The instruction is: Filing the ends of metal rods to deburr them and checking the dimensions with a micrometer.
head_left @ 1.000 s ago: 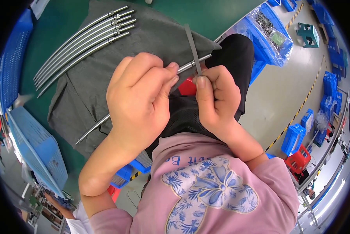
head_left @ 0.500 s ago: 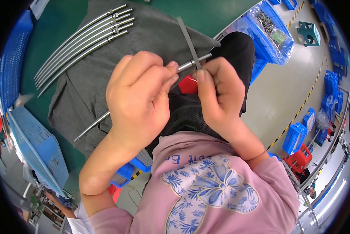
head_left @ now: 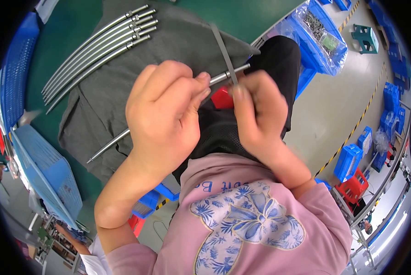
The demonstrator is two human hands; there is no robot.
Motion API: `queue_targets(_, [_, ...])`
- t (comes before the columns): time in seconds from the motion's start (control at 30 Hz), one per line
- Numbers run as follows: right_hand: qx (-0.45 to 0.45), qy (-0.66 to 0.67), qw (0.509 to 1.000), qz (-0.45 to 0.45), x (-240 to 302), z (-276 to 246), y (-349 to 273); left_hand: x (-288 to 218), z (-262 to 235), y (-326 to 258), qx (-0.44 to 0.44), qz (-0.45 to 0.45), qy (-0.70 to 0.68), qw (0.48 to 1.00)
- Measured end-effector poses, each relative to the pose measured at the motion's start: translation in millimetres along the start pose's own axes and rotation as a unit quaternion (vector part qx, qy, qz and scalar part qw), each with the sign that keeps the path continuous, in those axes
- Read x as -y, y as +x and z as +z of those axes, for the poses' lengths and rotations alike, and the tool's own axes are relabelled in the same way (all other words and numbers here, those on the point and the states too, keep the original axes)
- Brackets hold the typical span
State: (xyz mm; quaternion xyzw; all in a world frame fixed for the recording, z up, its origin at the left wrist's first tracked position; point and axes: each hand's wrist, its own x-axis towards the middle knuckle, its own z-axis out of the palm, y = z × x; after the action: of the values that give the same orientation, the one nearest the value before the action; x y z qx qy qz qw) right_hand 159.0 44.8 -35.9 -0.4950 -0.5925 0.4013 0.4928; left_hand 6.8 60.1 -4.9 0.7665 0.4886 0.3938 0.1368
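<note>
My left hand is closed round a thin silvery metal rod. The rod slants from lower left to upper right, and its collared end sticks out past my fingertips. My right hand pinches the lower end of a narrow, flat grey strip between thumb and fingers. The strip crosses the rod close to the collar and seems to touch it; what it is made of I cannot tell. Several similar metal rods lie side by side at the far left on a dark grey cloth.
The cloth covers part of a green tabletop. Light blue perforated baskets stand at the left. At the upper right, a blue bin holds small metal parts in clear plastic. A red stool and a green stool stand on the floor.
My right hand is slightly blurred and has shifted a little with the strip along the collared end. My left hand keeps its hold on the rod.
</note>
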Motion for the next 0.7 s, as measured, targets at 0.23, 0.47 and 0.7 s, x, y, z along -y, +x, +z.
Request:
queue_targets(0.23, [-0.004, -0.018, 0.999, -0.033, -5.7, 2.3, -3.1, -0.7, -1.6, 0.2, 0.008, 0.001, 0.003, 1.0])
queue_targets(0.47, [-0.025, -0.045, 0.995, -0.083, -14.4, 5.2, -9.0, 2.5, -2.0, -0.4, 0.015, 0.01, 0.006, 1.0])
queue_targets(0.7, [-0.111, 0.124, 0.985, -0.048, -22.7, -17.2, -4.2, -0.6, -2.4, -3.8, 0.007, 0.006, 0.022, 1.0])
